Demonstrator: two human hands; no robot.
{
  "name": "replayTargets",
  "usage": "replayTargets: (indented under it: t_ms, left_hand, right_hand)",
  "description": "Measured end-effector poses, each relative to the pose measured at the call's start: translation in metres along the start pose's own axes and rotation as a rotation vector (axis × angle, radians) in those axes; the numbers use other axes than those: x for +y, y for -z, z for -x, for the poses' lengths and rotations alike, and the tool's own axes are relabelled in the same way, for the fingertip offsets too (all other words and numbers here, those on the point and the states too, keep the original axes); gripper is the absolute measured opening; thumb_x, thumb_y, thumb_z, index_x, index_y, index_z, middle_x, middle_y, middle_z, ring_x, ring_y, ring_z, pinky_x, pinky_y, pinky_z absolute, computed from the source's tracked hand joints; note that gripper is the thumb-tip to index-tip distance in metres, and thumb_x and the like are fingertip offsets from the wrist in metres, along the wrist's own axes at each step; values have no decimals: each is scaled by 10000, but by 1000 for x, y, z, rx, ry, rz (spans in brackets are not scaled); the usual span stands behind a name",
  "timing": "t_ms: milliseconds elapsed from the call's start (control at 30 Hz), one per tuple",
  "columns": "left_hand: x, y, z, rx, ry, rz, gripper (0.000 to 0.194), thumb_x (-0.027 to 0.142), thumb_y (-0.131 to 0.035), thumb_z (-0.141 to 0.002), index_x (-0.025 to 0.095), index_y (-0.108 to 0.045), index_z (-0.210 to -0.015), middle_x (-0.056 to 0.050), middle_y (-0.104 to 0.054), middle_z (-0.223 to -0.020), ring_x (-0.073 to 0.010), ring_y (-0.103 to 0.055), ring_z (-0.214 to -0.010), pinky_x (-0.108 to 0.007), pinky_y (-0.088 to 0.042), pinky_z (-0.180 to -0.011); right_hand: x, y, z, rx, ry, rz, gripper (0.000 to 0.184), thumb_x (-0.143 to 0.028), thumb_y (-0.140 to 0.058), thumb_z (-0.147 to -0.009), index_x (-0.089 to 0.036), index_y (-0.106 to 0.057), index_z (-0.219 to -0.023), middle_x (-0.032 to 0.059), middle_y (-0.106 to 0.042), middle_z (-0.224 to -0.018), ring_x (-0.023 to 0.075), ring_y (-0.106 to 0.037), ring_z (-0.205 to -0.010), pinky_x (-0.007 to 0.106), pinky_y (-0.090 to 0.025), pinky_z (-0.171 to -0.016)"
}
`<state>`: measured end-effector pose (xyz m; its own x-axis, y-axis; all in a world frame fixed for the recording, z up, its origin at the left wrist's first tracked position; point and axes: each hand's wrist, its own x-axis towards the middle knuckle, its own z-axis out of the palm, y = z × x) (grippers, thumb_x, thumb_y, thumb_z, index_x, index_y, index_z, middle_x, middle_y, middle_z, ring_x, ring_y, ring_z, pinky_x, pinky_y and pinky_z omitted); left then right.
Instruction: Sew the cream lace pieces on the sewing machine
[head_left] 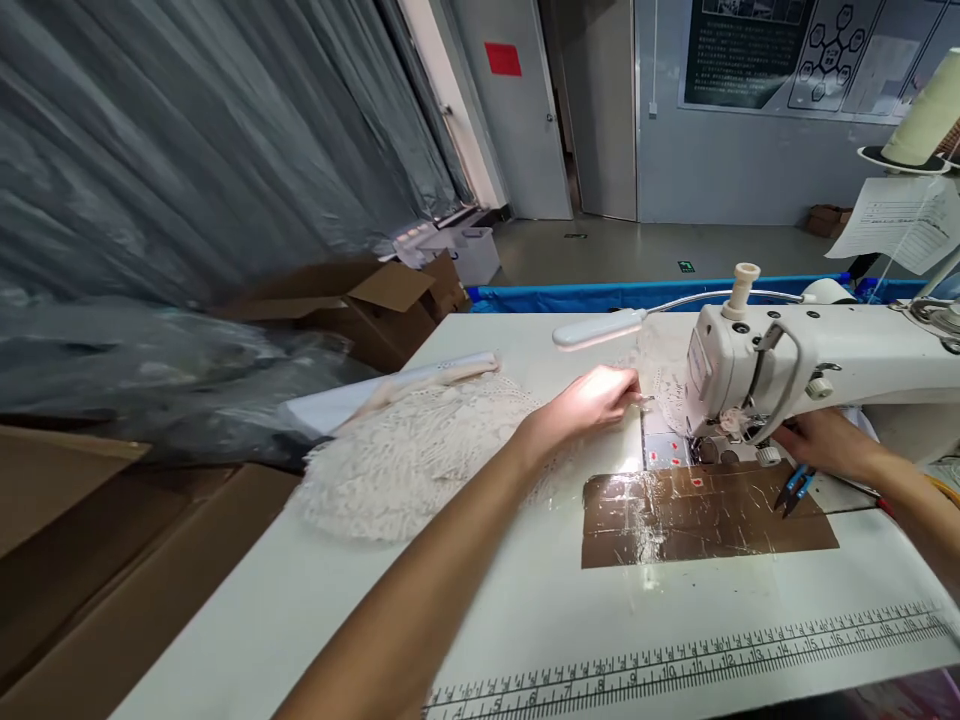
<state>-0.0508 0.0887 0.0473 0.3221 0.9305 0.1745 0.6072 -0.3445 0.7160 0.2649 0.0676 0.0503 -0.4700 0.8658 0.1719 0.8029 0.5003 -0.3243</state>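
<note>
My left hand (604,395) is closed in a pinch at the edge of cream lace fabric (667,385), just left of the sewing machine's needle area. A large ruffled heap of the same cream lace (420,455) lies left of my forearm. My right hand (821,440) reaches beneath the arm of the white sewing machine (847,350), right of the needle. The machine head hides its fingertips. Blue-handled thread snips (795,490) show just below that hand, points toward me; whether the hand grips them is unclear.
A brown taped sheet (705,520) covers part of the table before the machine. A printed ruler (675,672) runs along the front edge. A white lamp (600,330) reaches in over the back. Cardboard boxes (375,300) stand left; a thread cone (919,115) rises at right.
</note>
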Motion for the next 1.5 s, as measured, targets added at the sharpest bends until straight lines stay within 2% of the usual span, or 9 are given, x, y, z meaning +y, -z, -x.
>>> replayTargets:
  t_ms: [267,500,667,733,800,900,1167,1267,1500]
  left_hand:
    - [31,-6,45,-307,54,-205,151,317,-561,-823,210,-639,-749,3,-600,-618,-144,-500,-536,-249,-311,-505]
    - [20,-28,80,-107,83,-278,215,339,-540,-885,216,-706,-827,-36,-654,-774,-167,-556,-679,-274,-377,-613]
    - [13,-35,86,-8,27,-179,210,351,-563,-884,216,-712,-824,-35,-634,-748,-150,-532,-652,-278,-401,-619]
    - [12,-35,87,13,21,-164,208,350,-563,-883,216,-710,-823,-34,-641,-750,-150,-540,-658,-277,-411,-623]
    - [13,-36,88,32,13,-157,213,347,-554,-887,215,-709,-824,-37,-656,-767,-153,-559,-681,-280,-418,-636]
    - [14,-36,91,47,1,-145,226,347,-541,-897,213,-708,-823,-44,-672,-788,-160,-580,-710,-286,-420,-646]
    - [8,-35,94,49,-14,-215,232,309,-523,-925,187,-694,-827,-57,-672,-808,-157,-582,-710,-285,-422,-632]
    - [12,-44,97,14,-103,-353,274,274,-466,-964,184,-702,-856,-73,-668,-800,-161,-574,-680,-289,-421,-591]
    - [52,-75,114,-32,-669,-343,244,286,-472,-998,128,-658,-984,-84,-704,-884,-170,-632,-758,-303,-543,-691]
  right_hand:
    - [21,-13,79,-20,356,194,445,-107,-411,-861,-114,-603,-1262,144,-666,-1123,242,-620,-1035,377,-547,-834]
    - [5,-32,74,71,352,238,331,-147,-347,-956,-143,-656,-1077,126,-645,-887,229,-608,-803,362,-502,-692]
    - [-50,-41,56,49,246,-297,323,-278,-318,-1013,-168,-564,-1192,110,-645,-1036,173,-632,-886,295,-501,-783]
    - [-72,-46,39,-142,150,-375,316,-340,-323,-1010,-187,-600,-1031,57,-659,-865,164,-610,-728,287,-468,-687]
    - [-89,-51,19,-298,-25,-350,451,-379,-241,-1024,-183,-566,-781,26,-583,-646,144,-511,-555,272,-377,-567]
    - [-106,-56,-8,-387,-226,-254,486,-373,-244,-1028,-172,-523,-683,49,-598,-663,140,-496,-564,270,-319,-570]
    - [-121,-65,-20,-328,-278,-128,441,-390,-337,-1003,-175,-501,-655,56,-599,-679,146,-483,-597,262,-249,-559]
    - [-114,-70,-14,-267,-286,-216,399,-396,-335,-994,-183,-502,-701,45,-595,-675,150,-496,-601,254,-287,-567]
    - [-90,-56,5,-223,-202,-342,379,-446,-321,-969,-200,-454,-712,-3,-495,-573,125,-437,-520,244,-312,-542]
